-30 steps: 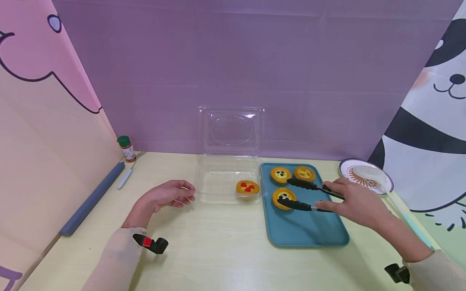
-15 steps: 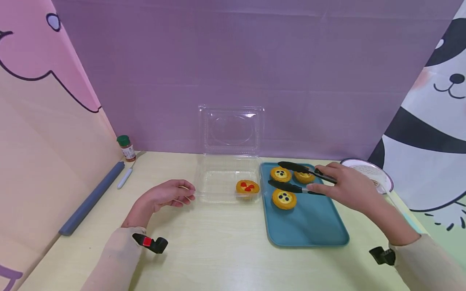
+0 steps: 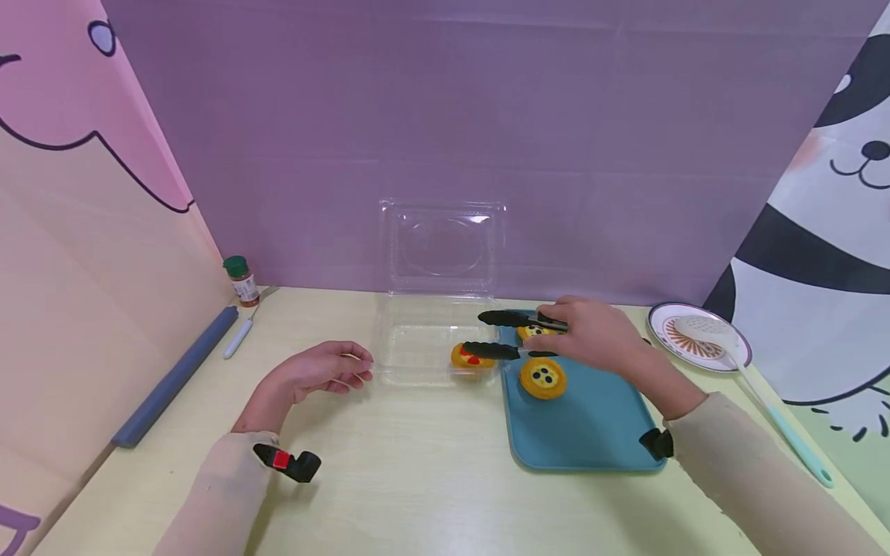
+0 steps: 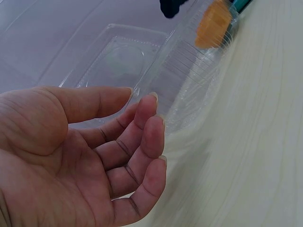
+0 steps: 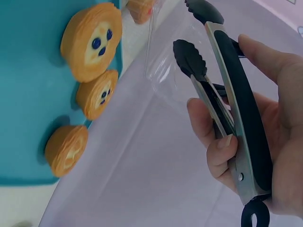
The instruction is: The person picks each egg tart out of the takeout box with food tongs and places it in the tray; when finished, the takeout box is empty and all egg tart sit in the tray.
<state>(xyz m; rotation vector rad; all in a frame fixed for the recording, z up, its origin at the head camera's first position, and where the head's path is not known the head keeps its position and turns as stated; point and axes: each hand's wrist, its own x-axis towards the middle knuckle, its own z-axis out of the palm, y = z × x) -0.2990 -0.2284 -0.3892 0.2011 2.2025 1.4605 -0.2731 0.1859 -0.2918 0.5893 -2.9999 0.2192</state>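
Observation:
My right hand [image 3: 594, 332] grips black-tipped tongs [image 3: 495, 351] above the tray's left edge and the container. The tongs' tips stand apart with nothing between them. A clear plastic container [image 3: 410, 340] lies with its lid [image 3: 441, 247] raised at the back. Inside it, at the right, sits a tart with red topping [image 3: 460, 357], partly covered by the tongs. On the blue tray [image 3: 591, 425], a tart with dark berries [image 3: 543, 378] lies in front of another berry tart [image 5: 98, 94] and a plain-topped tart [image 5: 68, 149]. My left hand [image 3: 323, 372] has loosely bent fingers, fingertips right at the container's left edge.
At the right, a skimmer [image 3: 779, 417] with a pale green handle lies across a patterned plate [image 3: 670, 313]. To the left are a blue roll [image 3: 177, 374], a white-handled tool [image 3: 239, 340] and a green-capped jar [image 3: 243, 286]. A purple backdrop [image 3: 445, 116] rises behind.
My right hand has carried the tongs left and up from over the tarts on the tray to the container's right side. The left hand and the tarts have stayed where they were.

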